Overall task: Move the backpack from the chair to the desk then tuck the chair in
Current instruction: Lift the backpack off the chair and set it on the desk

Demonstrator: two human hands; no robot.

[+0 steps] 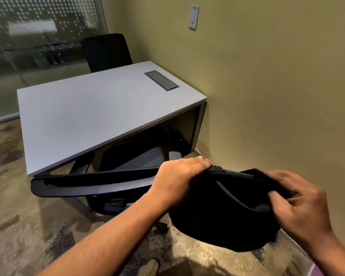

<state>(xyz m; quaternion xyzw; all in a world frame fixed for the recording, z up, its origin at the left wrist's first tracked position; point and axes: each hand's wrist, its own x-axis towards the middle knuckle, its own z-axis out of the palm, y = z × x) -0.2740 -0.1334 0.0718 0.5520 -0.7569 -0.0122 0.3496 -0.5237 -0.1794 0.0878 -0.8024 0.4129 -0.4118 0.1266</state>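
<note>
The fingers of the left hand (180,176) and of the right hand (299,198) are closed on the top of the black backpack (223,214), held beside the chair (100,184), below the desk (92,114) top.

Dim warm light (blurred, warped edges)

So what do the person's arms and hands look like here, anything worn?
Both forearms are bare, with no sleeves in view. The left hand and right hand wear no gloves; no rings, watch or bands are visible. The right hand is slightly motion-blurred.
</note>
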